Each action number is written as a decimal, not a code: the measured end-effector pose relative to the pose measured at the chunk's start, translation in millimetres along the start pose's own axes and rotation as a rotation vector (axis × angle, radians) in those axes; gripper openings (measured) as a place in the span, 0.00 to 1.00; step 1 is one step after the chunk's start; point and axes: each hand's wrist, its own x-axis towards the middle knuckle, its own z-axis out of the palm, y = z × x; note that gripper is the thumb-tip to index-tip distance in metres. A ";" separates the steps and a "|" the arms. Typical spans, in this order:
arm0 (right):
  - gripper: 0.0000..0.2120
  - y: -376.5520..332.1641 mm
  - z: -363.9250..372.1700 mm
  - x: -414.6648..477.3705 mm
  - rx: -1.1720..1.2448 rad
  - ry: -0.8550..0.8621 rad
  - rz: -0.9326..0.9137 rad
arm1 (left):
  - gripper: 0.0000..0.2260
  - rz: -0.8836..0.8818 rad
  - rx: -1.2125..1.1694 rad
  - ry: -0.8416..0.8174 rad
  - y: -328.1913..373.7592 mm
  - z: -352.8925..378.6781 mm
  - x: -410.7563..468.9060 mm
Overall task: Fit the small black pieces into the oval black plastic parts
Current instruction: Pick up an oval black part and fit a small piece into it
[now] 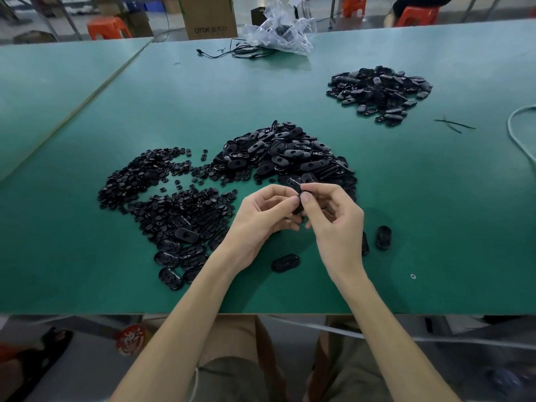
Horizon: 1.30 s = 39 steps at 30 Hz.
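Both hands meet above the green table (87,271), just in front of a big heap of oval black plastic parts (287,153). My left hand (265,217) and my right hand (333,216) together pinch one oval black part (299,203) between their fingertips; it is mostly hidden by the fingers. Whether a small piece is in it, I cannot tell. A spread of small black round pieces (145,181) lies to the left. Loose ovals lie near my wrists: one (285,262) between them, another (383,237) to the right.
A second heap of oval parts (380,92) sits far right on the table. A crumpled clear plastic bag (280,30) and black cables (232,52) lie at the far edge. A white cable (519,134) curves at the right. Cardboard box (208,15) and orange stools stand behind.
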 end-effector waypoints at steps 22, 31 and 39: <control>0.02 1.9 -2.9 -1.0 0.060 0.012 0.036 | 0.08 0.086 0.137 0.052 -2.6 2.5 -1.1; 0.02 2.6 -2.0 -1.1 0.044 -0.005 0.026 | 0.05 0.099 0.182 0.067 -5.8 2.6 2.2; 0.08 1.1 2.0 -2.6 -0.141 -0.052 -0.053 | 0.06 0.186 0.341 0.124 -3.8 6.4 0.6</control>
